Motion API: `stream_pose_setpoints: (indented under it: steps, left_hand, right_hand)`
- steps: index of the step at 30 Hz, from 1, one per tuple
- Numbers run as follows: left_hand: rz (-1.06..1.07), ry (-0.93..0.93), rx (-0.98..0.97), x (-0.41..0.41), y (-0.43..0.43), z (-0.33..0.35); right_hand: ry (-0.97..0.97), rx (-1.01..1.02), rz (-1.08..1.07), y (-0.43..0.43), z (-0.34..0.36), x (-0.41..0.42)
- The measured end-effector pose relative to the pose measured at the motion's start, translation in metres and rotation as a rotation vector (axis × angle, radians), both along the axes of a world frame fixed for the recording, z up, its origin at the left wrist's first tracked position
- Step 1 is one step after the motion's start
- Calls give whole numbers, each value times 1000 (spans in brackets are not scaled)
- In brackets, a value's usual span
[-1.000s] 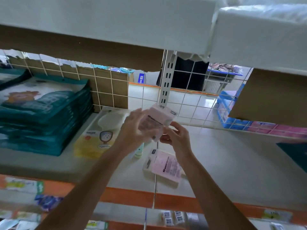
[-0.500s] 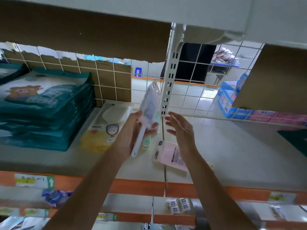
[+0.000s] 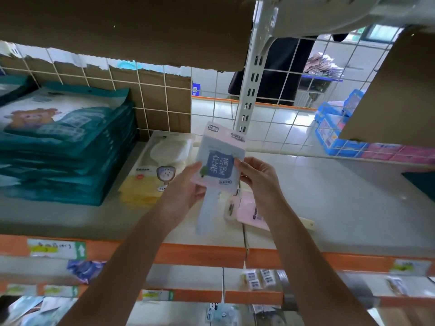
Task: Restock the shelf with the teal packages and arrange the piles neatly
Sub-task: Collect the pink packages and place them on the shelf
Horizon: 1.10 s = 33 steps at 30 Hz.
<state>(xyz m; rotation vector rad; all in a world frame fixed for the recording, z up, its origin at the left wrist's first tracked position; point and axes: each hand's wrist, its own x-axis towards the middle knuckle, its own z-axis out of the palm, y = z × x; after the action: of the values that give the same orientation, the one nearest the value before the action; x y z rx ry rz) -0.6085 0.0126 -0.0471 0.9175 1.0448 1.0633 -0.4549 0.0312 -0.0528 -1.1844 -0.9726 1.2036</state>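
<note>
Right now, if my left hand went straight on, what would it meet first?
The packet your left hand holds; past that, probably the white post, though depth is unclear.

Head view, close, downward onto shelf (image 3: pixel 329 203).

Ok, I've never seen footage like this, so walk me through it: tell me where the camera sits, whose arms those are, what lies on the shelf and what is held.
There is no machine here. A person wears one wide-angle camera on the head, so the picture looks forward and down along their own bare arms. The left hand and right hand both hold a small pale package with a blue label, upright above the shelf. At the shelf's left sits a stack of teal packages; beside it lies a yellow-and-white package, and by the right forearm a pink package lies flat. A wire grid forms the back.
</note>
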Motion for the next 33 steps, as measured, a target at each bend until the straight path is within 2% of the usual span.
stream_pose_setpoints:
  steps: [3, 6, 8, 10, 12, 16, 19, 27, 33]
  left_hand:
    - [63, 85, 149, -13, 10, -6]
    - [32, 206, 248, -12, 15, 2]
    - [59, 272, 272, -10, 21, 3]
    - [120, 304, 241, -7, 31, 3]
    - [178, 310, 191, -4, 46, 3]
    - [205, 359, 140, 5, 79, 6]
    - [213, 437, 121, 16, 98, 3]
    - [284, 612, 89, 29, 119, -23]
    - [290, 972, 142, 37, 112, -31]
  right_hand:
    - [-61, 6, 1, -1, 3, 0]
    - [-88, -2, -33, 0, 3, 1]
    - [-98, 22, -63, 1, -2, 4]
    - [-187, 66, -111, 0, -10, 9]
    - [-406, 95, -156, -3, -24, 17]
    - [-964, 144, -165, -14, -55, 30]
    - [-1214, 107, -78, -20, -62, 32]
    - [-1353, 107, 57, -24, -67, 28]
    - [-1352, 123, 60, -23, -68, 30]
